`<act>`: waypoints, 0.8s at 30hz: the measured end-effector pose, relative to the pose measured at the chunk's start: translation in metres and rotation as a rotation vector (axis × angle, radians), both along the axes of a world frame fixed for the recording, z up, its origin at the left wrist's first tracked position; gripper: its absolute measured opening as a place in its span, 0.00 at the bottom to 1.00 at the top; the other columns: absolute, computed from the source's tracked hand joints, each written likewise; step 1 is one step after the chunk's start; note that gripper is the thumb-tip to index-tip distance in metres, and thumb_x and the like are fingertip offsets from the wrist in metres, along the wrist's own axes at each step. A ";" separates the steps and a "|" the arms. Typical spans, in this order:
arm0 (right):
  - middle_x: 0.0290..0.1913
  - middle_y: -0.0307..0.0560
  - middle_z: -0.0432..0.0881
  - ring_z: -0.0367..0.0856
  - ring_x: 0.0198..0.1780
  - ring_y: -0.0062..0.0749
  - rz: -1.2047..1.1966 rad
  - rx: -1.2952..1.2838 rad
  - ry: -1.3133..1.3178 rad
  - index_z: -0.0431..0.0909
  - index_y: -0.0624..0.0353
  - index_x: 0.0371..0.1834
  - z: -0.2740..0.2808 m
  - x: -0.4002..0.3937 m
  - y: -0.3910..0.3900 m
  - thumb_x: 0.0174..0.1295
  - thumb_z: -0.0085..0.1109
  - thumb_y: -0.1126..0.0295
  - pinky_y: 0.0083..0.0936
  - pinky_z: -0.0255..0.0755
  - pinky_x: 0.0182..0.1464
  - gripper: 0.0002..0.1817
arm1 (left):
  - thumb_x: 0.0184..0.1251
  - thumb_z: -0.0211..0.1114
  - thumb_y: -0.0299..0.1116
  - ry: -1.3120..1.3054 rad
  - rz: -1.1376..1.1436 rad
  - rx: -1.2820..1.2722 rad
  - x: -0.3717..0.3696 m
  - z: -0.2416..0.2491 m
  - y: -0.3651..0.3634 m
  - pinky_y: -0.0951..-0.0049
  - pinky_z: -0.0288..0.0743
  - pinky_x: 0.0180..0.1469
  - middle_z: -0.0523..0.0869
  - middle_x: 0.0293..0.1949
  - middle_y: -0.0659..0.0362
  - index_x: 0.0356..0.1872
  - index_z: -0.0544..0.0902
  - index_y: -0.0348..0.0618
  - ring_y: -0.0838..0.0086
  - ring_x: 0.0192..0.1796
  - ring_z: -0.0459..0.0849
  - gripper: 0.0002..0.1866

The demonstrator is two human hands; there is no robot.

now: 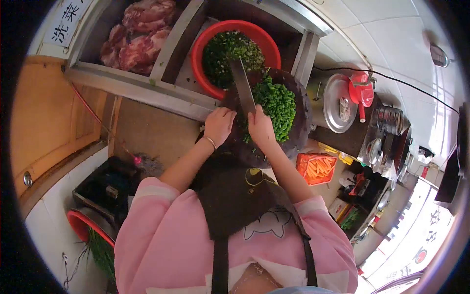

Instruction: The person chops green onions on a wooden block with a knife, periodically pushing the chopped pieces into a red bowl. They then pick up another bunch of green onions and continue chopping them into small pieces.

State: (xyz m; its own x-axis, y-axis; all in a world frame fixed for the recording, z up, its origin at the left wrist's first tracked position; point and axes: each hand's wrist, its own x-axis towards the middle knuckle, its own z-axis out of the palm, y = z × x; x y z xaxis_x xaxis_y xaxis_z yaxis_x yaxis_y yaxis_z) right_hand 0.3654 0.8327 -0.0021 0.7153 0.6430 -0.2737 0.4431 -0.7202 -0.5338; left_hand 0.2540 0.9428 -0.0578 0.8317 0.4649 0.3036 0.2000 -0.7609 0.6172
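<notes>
My right hand point(261, 126) grips the handle of a kitchen cleaver point(242, 83), whose broad blade points up toward the red basin. Beneath it is a round dark chopping board point(299, 110). Chopped green onions point(281, 110) lie heaped on the board, to the right of the blade. My left hand point(219, 126) is at the board's left edge, its fingers curled together; whether anything is in them is hidden. A red plastic basin point(198, 61) stands behind the board, holding chopped greens point(230, 49) with paler bits among them.
Raw meat point(142, 41) fills the left compartment of the metal sink point(166, 39). At right stand a large lidded pot point(338, 105) and a red crate point(301, 166) of peeled carrots. Long green stalks point(100, 252) stand in a red tub point(78, 223) low at left.
</notes>
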 end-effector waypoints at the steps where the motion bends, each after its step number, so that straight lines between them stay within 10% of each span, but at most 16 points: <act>1: 0.26 0.67 0.80 0.79 0.30 0.66 0.010 -0.019 0.016 0.64 0.62 0.46 0.002 -0.006 -0.008 0.66 0.50 0.67 0.56 0.73 0.33 0.12 | 0.59 0.64 0.30 0.001 0.004 -0.008 0.000 -0.002 -0.002 0.63 0.76 0.38 0.79 0.33 0.60 0.35 0.84 0.45 0.63 0.37 0.79 0.05; 24: 0.27 0.68 0.80 0.80 0.32 0.67 -0.001 -0.012 -0.024 0.64 0.62 0.45 -0.002 0.009 0.019 0.66 0.50 0.67 0.57 0.73 0.34 0.12 | 0.60 0.64 0.32 0.062 0.084 -0.200 -0.008 -0.007 -0.004 0.61 0.78 0.41 0.81 0.36 0.54 0.36 0.81 0.44 0.58 0.41 0.80 0.06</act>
State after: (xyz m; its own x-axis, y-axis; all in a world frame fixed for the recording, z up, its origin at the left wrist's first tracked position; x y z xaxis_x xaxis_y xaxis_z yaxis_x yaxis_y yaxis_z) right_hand 0.3748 0.8517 -0.0037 0.7223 0.6393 -0.2638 0.4553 -0.7267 -0.5143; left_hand 0.2457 0.9383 -0.0646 0.8015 0.5795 0.1477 0.3001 -0.6033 0.7389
